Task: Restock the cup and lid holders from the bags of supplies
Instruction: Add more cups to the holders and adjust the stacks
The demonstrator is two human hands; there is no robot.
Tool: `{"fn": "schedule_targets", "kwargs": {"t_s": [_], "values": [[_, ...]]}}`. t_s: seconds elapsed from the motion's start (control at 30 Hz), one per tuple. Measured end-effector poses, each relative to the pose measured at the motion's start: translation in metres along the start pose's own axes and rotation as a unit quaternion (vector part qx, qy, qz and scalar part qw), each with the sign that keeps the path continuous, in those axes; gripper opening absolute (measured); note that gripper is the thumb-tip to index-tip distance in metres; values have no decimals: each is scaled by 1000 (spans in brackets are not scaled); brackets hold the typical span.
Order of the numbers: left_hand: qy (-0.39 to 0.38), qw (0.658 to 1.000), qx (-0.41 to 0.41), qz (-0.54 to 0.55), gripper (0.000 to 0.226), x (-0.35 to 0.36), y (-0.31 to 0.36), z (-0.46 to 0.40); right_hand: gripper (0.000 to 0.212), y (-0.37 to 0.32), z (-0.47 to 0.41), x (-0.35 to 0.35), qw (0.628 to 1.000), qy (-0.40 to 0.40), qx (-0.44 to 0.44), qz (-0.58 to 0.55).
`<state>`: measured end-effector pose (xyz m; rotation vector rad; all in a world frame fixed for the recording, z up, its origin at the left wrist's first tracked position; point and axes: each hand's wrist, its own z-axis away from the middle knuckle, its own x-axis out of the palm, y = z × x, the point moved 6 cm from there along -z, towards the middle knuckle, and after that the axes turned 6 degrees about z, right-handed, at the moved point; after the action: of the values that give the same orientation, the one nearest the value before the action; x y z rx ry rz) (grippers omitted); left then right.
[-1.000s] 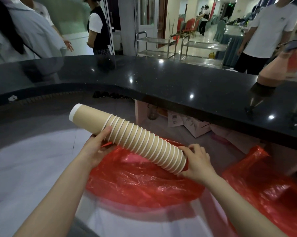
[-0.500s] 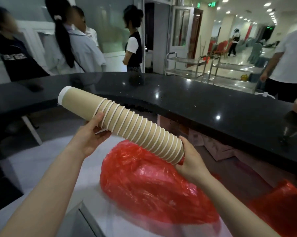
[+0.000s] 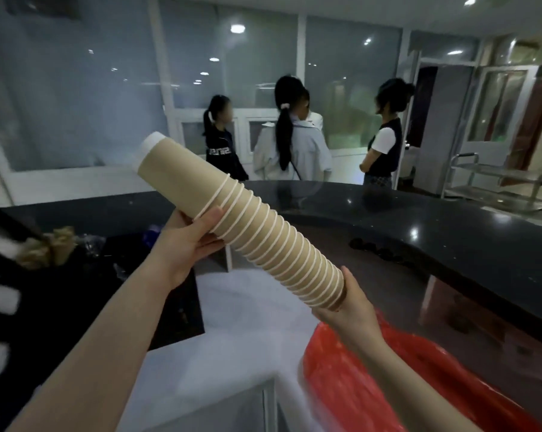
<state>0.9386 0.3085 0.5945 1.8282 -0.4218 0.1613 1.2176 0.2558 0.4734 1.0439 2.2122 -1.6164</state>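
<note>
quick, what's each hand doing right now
Left hand: grips the stack of paper cups.
Right hand: holds the stack's lower end.

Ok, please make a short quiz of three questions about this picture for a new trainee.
1. True or false: the long stack of tan paper cups lies on the black stone counter.
2. Which hand supports the open end of the stack? A left hand; B right hand.
3. Fill in: the crumpled plastic bag below the right hand is ___ in colour.

Key: 1 false, both hands hold it in the air; 2 B; 3 red.
</note>
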Motion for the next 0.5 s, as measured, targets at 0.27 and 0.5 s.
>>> {"fn": "schedule_targets", "kwargs": {"t_s": [0.27,0.5], "values": [[99,988,94,-73,67,-122,126,78,83,-141,14,102,992,-45,-68,-99],[173,966,150,-117,59,-260,239,202,74,-300,93,205,972,-101,-146,-157]]}}
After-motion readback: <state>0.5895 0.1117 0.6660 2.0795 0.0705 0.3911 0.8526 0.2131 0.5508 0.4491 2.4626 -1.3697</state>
